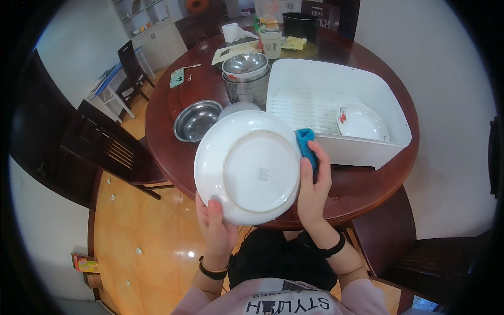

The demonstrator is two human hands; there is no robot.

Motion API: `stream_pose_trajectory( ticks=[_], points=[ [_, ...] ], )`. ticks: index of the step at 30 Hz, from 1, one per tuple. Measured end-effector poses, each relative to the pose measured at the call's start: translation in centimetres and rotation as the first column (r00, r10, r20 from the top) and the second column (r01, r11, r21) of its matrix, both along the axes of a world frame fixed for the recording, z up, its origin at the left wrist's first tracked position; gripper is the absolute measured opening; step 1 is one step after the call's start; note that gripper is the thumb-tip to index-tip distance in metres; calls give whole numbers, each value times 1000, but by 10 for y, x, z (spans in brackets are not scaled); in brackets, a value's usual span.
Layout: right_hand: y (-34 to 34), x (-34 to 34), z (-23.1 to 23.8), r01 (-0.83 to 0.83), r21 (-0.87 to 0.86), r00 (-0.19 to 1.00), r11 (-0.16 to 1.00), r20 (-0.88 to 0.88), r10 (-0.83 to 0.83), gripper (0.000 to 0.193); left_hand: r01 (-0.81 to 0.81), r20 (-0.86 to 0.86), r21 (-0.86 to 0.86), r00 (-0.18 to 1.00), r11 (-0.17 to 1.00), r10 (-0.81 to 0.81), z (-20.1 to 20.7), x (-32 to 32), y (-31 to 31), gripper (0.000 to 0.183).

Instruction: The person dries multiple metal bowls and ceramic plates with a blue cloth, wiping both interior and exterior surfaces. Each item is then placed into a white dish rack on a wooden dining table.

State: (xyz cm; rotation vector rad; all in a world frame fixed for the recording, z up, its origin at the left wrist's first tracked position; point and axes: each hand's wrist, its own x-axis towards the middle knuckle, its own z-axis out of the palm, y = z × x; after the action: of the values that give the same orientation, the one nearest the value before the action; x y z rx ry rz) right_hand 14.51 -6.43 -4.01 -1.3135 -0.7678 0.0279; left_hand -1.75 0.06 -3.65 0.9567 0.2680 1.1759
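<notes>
A white plate (261, 170) is held up over the near edge of the table, its underside with a foot ring turned toward me. My left hand (216, 226) grips its lower left rim, thumb on the underside and fingers behind. At the right rim, my right hand (315, 184) pinches a blue cloth (305, 143) against the edge of the plate. Past my right hand stands a white dish rack (336, 142), with a white plate with a red pattern (362, 123) lying in its right part.
Left of the rack are a steel bowl (198, 121) and stacked metal bowls (245, 65). Farther back stand a cup (271, 43), a black pot (301, 25) and a tissue roll (230, 32); a phone (177, 78) lies at left. Dark chairs (118, 144) flank the round table (163, 113).
</notes>
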Motion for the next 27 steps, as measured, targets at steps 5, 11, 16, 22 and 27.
stream_pose_trajectory(
  ticks=[5,11,16,22,27],
  points=[
    [-6,-18,-15,93,21,894,995,438,-92,38,-80,23,-18,997,997,80,2,-2,-9,58],
    [-20,-54,3,-142,-142,633,980,748,200,36,-13,37,103,999,995,9,-9,-4,-2,55],
    [2,-37,39,-129,-227,566,965,783,260,40,44,2,82,999,996,-44,-14,-4,-8,55],
    [8,-9,26,97,-227,672,969,733,104,43,-14,-2,47,1000,999,14,-13,-8,-10,55],
    [-21,-28,-3,1,-230,748,973,646,152,48,-47,36,72,998,996,45,-12,-7,-8,55]
  ],
)
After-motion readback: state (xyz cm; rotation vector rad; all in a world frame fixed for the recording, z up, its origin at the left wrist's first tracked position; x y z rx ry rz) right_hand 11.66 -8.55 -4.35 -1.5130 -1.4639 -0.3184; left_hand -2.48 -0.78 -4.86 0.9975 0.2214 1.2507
